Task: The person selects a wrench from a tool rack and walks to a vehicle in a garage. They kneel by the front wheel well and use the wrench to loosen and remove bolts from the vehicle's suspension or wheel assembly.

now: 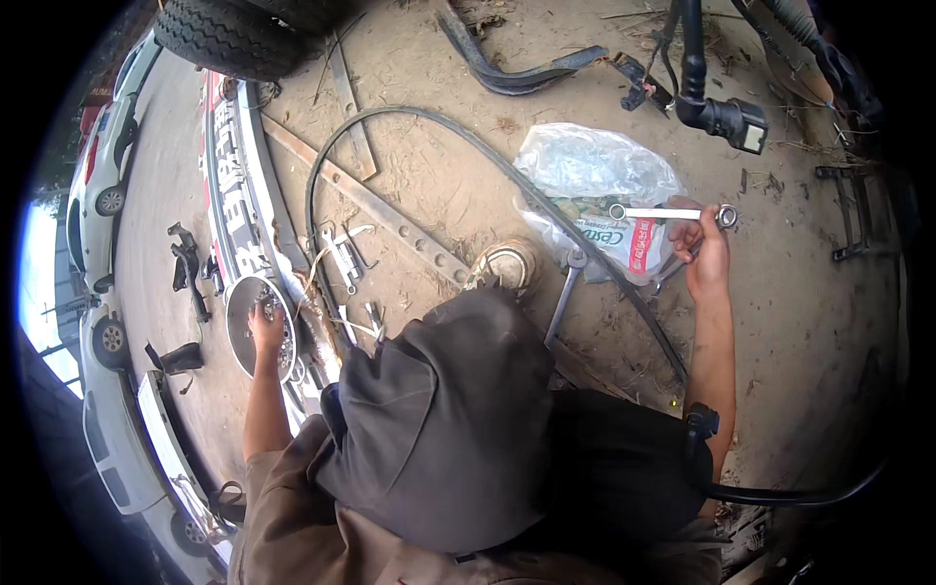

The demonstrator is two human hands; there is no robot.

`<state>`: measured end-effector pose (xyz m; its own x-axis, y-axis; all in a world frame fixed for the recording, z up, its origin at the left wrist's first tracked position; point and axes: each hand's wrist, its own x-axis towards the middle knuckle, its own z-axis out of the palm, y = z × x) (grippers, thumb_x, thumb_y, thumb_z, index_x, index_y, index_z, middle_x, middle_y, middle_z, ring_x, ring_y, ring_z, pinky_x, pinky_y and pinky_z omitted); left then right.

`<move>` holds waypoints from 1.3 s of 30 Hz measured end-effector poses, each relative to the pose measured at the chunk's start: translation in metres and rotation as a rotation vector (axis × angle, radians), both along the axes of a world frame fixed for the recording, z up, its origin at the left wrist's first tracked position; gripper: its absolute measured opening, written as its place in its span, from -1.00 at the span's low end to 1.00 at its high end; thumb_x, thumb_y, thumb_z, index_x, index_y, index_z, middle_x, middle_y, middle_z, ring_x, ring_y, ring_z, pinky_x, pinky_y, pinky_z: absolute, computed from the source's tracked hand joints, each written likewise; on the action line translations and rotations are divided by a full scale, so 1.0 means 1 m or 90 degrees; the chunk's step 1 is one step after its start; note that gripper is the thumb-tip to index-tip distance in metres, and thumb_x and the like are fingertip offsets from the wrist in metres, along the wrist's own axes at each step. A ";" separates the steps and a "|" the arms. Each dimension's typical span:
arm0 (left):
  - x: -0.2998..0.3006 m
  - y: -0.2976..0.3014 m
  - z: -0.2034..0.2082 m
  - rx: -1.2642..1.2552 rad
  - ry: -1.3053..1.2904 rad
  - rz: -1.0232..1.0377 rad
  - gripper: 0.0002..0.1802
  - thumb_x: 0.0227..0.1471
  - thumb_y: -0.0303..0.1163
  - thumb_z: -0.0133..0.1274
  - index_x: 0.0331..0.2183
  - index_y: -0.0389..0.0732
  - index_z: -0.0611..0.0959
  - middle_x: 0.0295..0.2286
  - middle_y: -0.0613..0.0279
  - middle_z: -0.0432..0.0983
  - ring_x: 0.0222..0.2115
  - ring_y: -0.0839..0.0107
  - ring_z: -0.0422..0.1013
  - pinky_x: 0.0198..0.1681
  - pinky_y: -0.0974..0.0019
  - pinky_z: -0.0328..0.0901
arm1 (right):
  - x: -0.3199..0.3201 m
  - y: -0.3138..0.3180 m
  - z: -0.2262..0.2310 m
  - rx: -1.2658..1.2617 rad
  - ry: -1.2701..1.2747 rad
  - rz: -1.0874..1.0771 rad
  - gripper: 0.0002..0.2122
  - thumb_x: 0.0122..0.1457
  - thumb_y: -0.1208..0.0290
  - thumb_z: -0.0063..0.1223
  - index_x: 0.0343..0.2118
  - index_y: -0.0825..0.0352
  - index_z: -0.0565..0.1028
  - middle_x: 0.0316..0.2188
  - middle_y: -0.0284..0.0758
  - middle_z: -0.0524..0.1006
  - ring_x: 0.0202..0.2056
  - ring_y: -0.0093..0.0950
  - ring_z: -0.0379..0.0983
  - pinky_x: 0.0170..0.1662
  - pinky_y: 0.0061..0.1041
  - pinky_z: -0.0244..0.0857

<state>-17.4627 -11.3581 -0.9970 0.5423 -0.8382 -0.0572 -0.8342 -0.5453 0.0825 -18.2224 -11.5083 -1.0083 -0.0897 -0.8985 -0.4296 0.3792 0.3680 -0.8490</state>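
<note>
My right hand (700, 244) is closed around a double-ended ring spanner (663, 213), held level above a plastic bag (595, 161). One ring end sticks out over the bag, the other lies by my fingertips. My left hand (266, 330) reaches down into a round metal bowl (234, 336) of small metal pieces, fingers apart among them; the fingertips are partly hidden. Another spanner (562, 304), with an open-jawed end, rests on the ground beside the bag. Left of my shoe lie several more spanners (343, 258).
A black hose (409, 110) arcs over the dirt, crossing the bag. A perforated metal bar (390, 224) runs to my shoe (507, 263). Beyond stands a tyre (224, 44). A long lettered panel (239, 175) lies to the left; parked cars (97, 166) stand past it. A black pipe fitting (726, 122) hangs upper right.
</note>
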 end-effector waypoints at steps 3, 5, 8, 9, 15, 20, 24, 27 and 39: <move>-0.072 -0.082 -0.010 -0.013 0.181 -0.227 -0.72 0.00 -0.33 0.15 -0.23 -0.25 0.64 -0.12 0.00 0.44 -0.09 0.15 0.39 -0.11 0.18 0.34 | -0.007 0.012 0.006 0.062 0.131 -0.007 -0.47 0.28 -0.10 -0.19 -0.30 0.38 0.54 -0.67 -0.46 0.37 -0.61 -0.72 0.20 -0.60 -0.69 -0.03; -0.147 -0.137 -0.013 -0.101 0.318 -0.347 -0.79 -0.05 -0.38 0.23 -0.39 -0.31 0.62 -0.29 0.13 0.54 -0.32 0.30 0.49 -0.28 0.32 0.37 | -0.010 0.017 0.001 0.139 0.201 -0.082 -0.44 0.21 -0.19 -0.13 -0.43 0.34 0.54 -0.65 -0.46 0.38 -0.57 -0.66 0.23 -0.53 -0.60 0.09; -0.295 -0.207 0.013 -0.114 0.401 -0.559 -0.77 -0.12 -0.42 0.29 -0.48 -0.35 0.58 -0.53 0.18 0.55 -0.48 0.34 0.48 -0.33 0.33 0.35 | -0.026 0.035 -0.009 0.166 0.309 -0.068 -0.43 0.22 -0.19 -0.16 -0.50 0.35 0.50 -0.55 -0.39 0.45 -0.45 -0.53 0.33 -0.41 -0.47 0.21; -0.347 -0.219 0.029 -0.123 0.425 -0.664 -0.76 -0.13 -0.43 0.30 -0.51 -0.35 0.57 -0.58 0.18 0.53 -0.51 0.35 0.47 -0.35 0.33 0.34 | -0.033 0.041 -0.010 0.190 0.315 -0.043 -0.43 0.23 -0.18 -0.18 -0.49 0.36 0.49 -0.52 -0.36 0.48 -0.41 -0.49 0.37 -0.38 -0.43 0.23; -0.552 -0.228 0.089 0.144 0.464 -1.175 -0.90 0.04 -0.45 0.07 -0.40 -0.27 0.52 -0.40 0.08 0.47 -0.31 -0.02 0.43 -0.29 0.08 0.33 | -0.083 0.048 0.011 0.165 0.349 -0.057 -0.42 0.23 -0.15 -0.19 -0.55 0.36 0.53 -0.50 -0.27 0.58 -0.37 -0.45 0.53 -0.33 -0.42 0.32; -0.675 -0.184 0.148 0.381 0.398 -1.478 -0.90 0.04 -0.40 0.07 -0.37 -0.21 0.57 -0.40 0.10 0.52 -0.31 0.04 0.47 -0.26 0.08 0.36 | -0.145 0.061 0.070 0.255 0.624 -0.006 -0.42 0.23 -0.14 -0.16 -0.57 0.37 0.56 -0.54 -0.23 0.58 -0.37 -0.38 0.54 -0.22 -0.38 0.36; -0.726 -0.143 0.166 0.595 0.499 -1.434 -0.80 0.01 -0.30 0.13 -0.39 -0.24 0.58 -0.48 0.09 0.55 -0.37 0.06 0.50 -0.28 0.12 0.37 | -0.152 0.065 0.076 0.328 0.812 0.068 -0.42 0.22 -0.13 -0.14 -0.55 0.40 0.57 -0.55 -0.19 0.59 -0.36 -0.19 0.53 -0.18 -0.24 0.35; -0.756 -0.110 0.150 0.495 0.446 -1.530 -0.73 0.02 -0.22 0.11 -0.43 -0.26 0.56 -0.54 0.05 0.54 -0.44 0.05 0.50 -0.34 0.12 0.36 | -0.153 0.102 0.076 0.345 0.782 0.155 -0.55 0.18 -0.06 -0.07 -0.26 0.29 0.60 -0.28 -0.11 0.59 -0.16 -0.15 0.50 -0.06 -0.23 0.34; -0.710 -0.084 0.187 1.539 0.838 -0.937 -0.33 0.21 0.01 -0.40 -0.02 -0.33 0.54 0.18 0.00 0.19 0.26 0.19 -0.04 0.29 0.15 -0.22 | -0.158 0.185 -0.005 0.437 0.853 0.350 -0.62 0.10 -0.08 0.07 -0.35 0.18 0.64 -0.40 -0.38 0.63 -0.23 -0.37 0.55 -0.12 -0.30 0.39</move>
